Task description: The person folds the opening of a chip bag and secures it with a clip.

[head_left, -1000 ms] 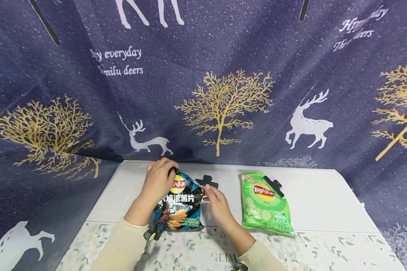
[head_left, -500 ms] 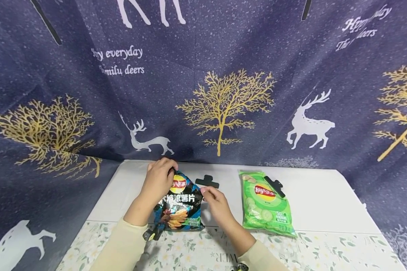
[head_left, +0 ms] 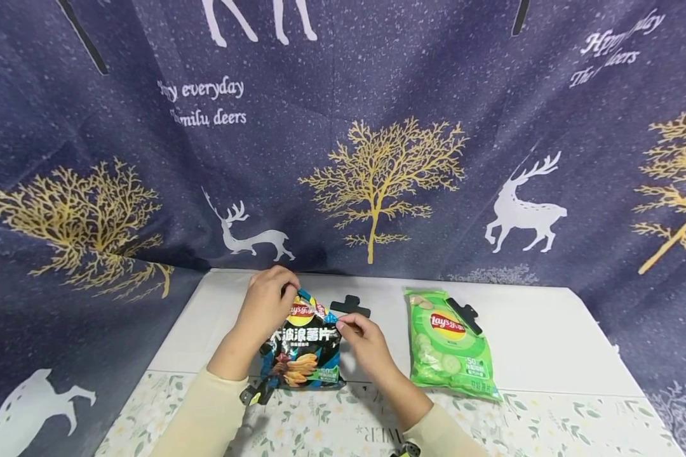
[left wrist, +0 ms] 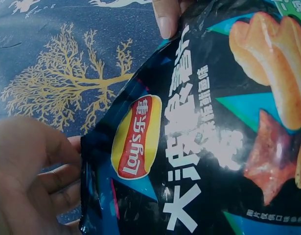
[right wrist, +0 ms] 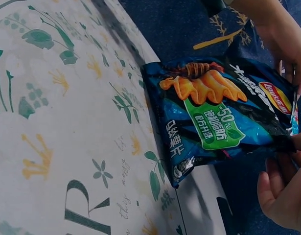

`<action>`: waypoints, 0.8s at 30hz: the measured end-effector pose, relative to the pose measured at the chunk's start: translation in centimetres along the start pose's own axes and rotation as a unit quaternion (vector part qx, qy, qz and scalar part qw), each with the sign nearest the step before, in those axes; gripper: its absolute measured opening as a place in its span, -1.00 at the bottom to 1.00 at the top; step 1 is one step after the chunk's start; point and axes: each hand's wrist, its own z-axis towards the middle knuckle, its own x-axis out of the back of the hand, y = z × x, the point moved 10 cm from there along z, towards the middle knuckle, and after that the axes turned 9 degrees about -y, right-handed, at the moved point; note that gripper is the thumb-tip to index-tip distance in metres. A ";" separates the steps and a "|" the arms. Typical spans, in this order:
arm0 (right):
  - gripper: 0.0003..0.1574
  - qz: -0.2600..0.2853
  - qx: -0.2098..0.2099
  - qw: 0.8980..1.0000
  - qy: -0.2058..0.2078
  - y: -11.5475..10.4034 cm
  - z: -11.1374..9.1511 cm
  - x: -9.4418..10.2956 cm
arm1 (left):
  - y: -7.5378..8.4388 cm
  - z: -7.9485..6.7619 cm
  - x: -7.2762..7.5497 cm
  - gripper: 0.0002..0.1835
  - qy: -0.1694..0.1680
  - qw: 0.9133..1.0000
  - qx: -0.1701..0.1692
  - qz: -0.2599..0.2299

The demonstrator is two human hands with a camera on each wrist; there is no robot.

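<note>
A black and blue Lay's potato chip bag stands on the table between both hands, its front facing me. My left hand pinches its upper left corner. The thumb and fingers of my right hand pinch the upper right corner. Between them the top edge is folded over toward me in a narrow slanting strip. In the right wrist view the right hand grips the bag from below. A black bag clip lies on the table just behind the bag.
A green Lay's chip bag lies to the right with a black clip on its upper right corner. Floral printed covering spans the table's near part. A dark blue deer-patterned cloth hangs behind the table.
The bag's top edge, earlier up, is now turned down toward me, showing a strip across the logo. The right fingers have shifted slightly at the corner. Green bag and clips stay put.
</note>
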 end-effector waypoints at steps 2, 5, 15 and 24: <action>-0.79 -0.009 -0.003 1.000 0.002 1.0 0.5 0.0 | -0.3 -0.1 -0.1 -0.81 -0.012 1.000 0.015 0.001; -0.80 -0.012 -0.003 1.000 0.005 1.8 0.9 0.1 | -0.5 -0.2 -0.3 -0.79 -0.028 0.999 0.029 0.010; -0.84 0.004 -0.003 1.000 -0.003 -0.4 0.0 -0.1 | -0.5 -0.3 -0.4 -0.87 -0.038 0.999 0.028 0.021; -0.83 0.007 0.001 1.000 0.003 1.4 0.8 0.0 | -0.5 -0.3 -0.4 -0.90 -0.023 0.999 0.024 0.028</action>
